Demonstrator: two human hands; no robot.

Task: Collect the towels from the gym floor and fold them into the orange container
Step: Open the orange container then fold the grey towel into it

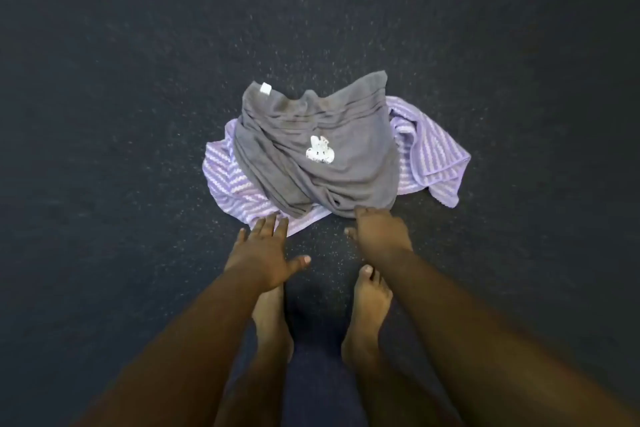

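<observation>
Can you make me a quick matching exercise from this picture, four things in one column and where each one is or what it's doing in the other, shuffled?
Column one:
1. grey towel
2. purple striped towel
3. left hand
4. right hand

Column two:
A. fingers straight, at the striped edge
B. lies on top
C. fingers curled at the grey edge
D. lies underneath

Pairs: 1-B, 2-D, 3-A, 4-C
</observation>
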